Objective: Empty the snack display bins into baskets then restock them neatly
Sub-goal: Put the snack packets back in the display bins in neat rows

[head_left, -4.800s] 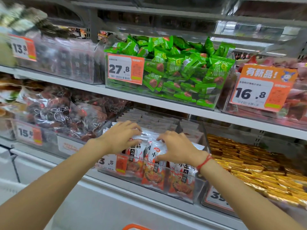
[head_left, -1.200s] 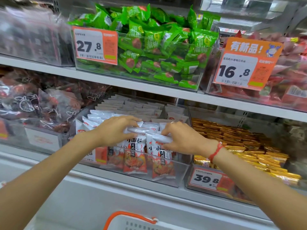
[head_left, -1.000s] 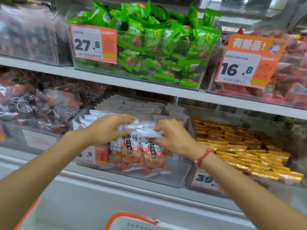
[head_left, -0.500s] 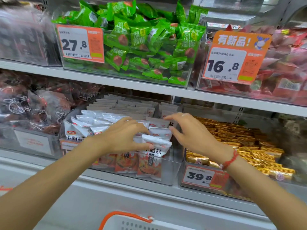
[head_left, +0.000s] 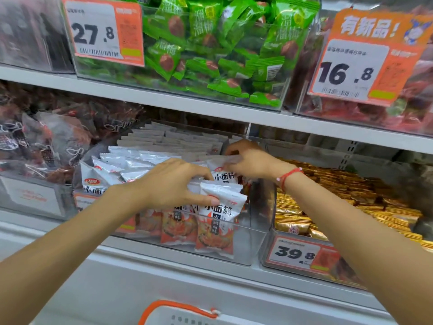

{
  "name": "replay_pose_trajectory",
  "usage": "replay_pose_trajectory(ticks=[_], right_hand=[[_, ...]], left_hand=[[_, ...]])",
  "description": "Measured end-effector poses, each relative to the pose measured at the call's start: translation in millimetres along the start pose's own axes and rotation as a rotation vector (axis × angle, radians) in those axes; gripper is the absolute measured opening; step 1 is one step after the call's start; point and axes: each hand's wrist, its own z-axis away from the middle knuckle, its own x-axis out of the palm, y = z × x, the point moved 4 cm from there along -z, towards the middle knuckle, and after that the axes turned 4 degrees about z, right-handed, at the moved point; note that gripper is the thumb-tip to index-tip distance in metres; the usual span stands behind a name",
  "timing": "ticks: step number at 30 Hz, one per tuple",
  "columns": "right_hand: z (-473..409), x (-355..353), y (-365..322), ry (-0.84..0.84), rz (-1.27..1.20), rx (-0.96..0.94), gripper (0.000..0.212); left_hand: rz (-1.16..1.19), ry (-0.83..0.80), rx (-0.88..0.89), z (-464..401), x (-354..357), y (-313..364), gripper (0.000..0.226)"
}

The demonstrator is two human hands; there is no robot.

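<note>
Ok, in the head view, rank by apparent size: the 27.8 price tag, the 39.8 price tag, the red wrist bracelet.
1. 27.8 price tag
2. 39.8 price tag, though its different distance from the camera makes true size unsure
3. red wrist bracelet, clearly smallest

Glossy plastic snack packets [head_left: 216,227], clear smooth plastic bin [head_left: 248,245]

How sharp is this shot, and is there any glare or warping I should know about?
Head view: mostly sharp in the centre, where the print on the white and orange snack packets reads clearly; the left hand and right hand are slightly soft; the clear bin front shows mild reflections; the shelf edge bows from wide-angle distortion; corners blur; lighting is even, with faint shadows.
</note>
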Motion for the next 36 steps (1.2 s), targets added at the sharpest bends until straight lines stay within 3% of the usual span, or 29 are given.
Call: replay_pose_trajectory(ticks=[2,3,9,12,15,18,21,28,33,36], right_hand=[[-4.4,5.6,-4.5,0.055,-0.027,0.004,0.012],[-6.1,11.7,-6.6,0.04,-0.03,0.015,0.015],[15.8,1.8,-11.9,-0.07,0.134,-0.016,0.059],[60.3,-14.5,-0.3,0.092,0.194,0.02,0.054],[100.1,-20.1,24.9,0.335,0.067,0.121,0.042],[105.0,-2.9,49.3,0.26,-0.13,0.23,0.045],[98.0,13.5,60.3,0.168,-0.14,0.234,0.042],[92.1,16.7,74.5,0.217,-0.17,0.23,0.044],[95.3,19.6,70.1,0.209,-0.131,0.199,0.044],[95.9,19.7,68.6,0.211,-0.1,0.22,0.044]], left_hand=[[0.009,0.022,0.02,2.2,1.0,-1.7,0.074],[0.006,0.03,0.025,2.7,1.2,-1.9,0.078],[0.023,-0.032,-0.028,3.7,-1.6,1.2,0.083],[0.079,-0.086,-0.072,3.6,-6.6,8.2,0.067],[0.287,-0.011,-0.1,-4.1,-16.8,10.4,0.058],[0.286,0.07,-0.086,-39.4,-17.1,9.6,0.05],[0.304,0.027,-0.008,-96.6,0.6,21.6,0.034],[0.218,-0.139,0.014,-172.3,30.7,0.5,0.045],[0.16,-0.175,-0.032,-168.8,36.9,-44.2,0.077],[0.133,-0.19,-0.009,-166.7,37.1,-55.6,0.052]])
